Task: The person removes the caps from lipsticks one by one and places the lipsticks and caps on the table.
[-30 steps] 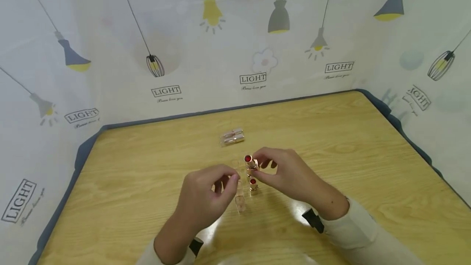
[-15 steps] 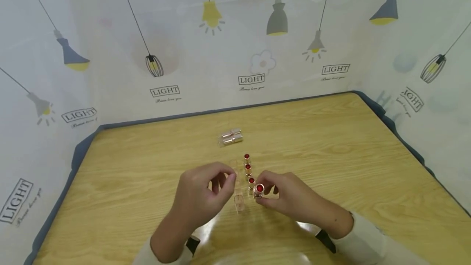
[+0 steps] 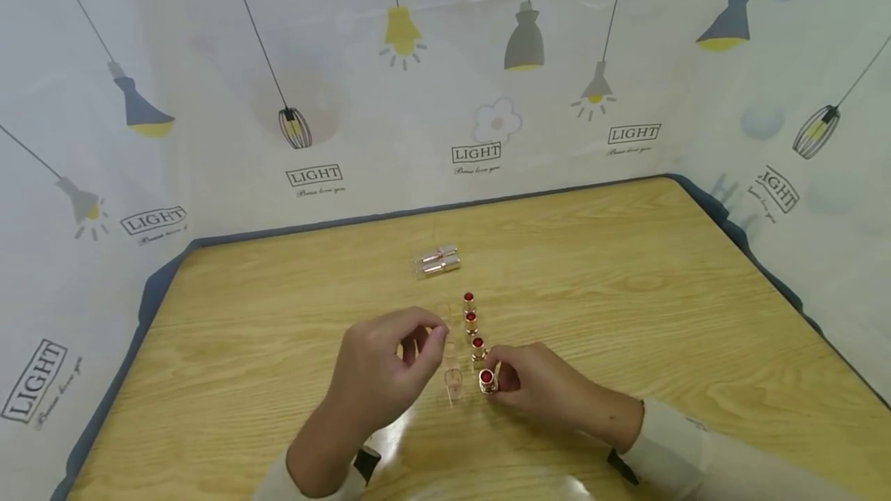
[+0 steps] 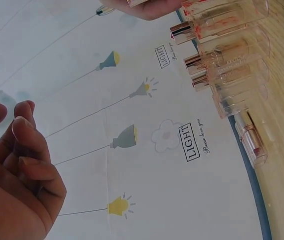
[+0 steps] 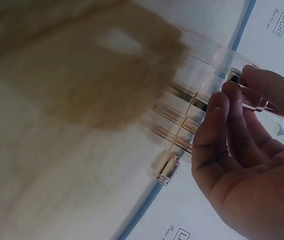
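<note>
My right hand (image 3: 539, 383) pinches a lipstick (image 3: 487, 382) with a red end facing up, the nearest of a row. In the right wrist view, fingers (image 5: 214, 125) and thumb close round its tube, partly hiding it. Behind it stand the other lipsticks (image 3: 478, 346), upright with gold collars and red ends. Clear caps (image 3: 454, 385) form a second row just left of them. Left of these caps hovers my left hand (image 3: 383, 362). Its fingers (image 4: 42, 172) hang loosely curled and hold nothing in the left wrist view.
Two lipsticks (image 3: 438, 261) with clear ends lie side by side farther back. The wooden table (image 3: 278, 315) has a dark blue edge strip (image 3: 334, 224) against a wall covering printed with lamps.
My right hand has brought the lipstick from the row's far part toward me, to its near end, and lowered it. The left hand has stayed nearly still.
</note>
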`<action>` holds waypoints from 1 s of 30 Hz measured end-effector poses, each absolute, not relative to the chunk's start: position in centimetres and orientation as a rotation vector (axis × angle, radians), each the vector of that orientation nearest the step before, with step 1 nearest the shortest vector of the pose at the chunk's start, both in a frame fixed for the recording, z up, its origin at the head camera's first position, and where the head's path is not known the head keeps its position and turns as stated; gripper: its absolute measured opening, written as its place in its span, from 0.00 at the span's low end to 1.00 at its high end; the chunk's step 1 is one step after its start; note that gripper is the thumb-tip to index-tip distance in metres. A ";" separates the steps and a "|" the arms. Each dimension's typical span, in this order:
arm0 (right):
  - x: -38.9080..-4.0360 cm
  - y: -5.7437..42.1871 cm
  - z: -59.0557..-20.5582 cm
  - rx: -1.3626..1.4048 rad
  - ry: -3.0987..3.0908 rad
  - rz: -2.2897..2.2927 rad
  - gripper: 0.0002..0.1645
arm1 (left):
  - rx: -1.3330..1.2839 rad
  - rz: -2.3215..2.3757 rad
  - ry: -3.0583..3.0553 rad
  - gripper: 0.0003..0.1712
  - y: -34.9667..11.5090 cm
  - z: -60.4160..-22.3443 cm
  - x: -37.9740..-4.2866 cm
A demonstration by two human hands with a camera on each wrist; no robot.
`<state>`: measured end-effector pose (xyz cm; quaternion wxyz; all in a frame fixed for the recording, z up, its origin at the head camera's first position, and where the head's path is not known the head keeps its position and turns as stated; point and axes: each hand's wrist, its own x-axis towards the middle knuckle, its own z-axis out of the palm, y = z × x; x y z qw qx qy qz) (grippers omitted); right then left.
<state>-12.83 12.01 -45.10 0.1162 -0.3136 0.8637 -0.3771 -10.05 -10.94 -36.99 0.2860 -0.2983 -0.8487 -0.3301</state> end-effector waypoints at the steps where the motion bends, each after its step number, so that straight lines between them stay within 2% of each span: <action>1: -12.9 11.9 -45.2 -0.923 2.526 -1.108 0.11 | -0.796 -0.880 -2.269 0.05 -10.9 -37.0 -10.1; 30: -13.7 11.3 -45.8 -0.905 2.534 -1.033 0.13 | -0.810 -0.822 -2.297 0.06 -10.8 -37.7 -10.0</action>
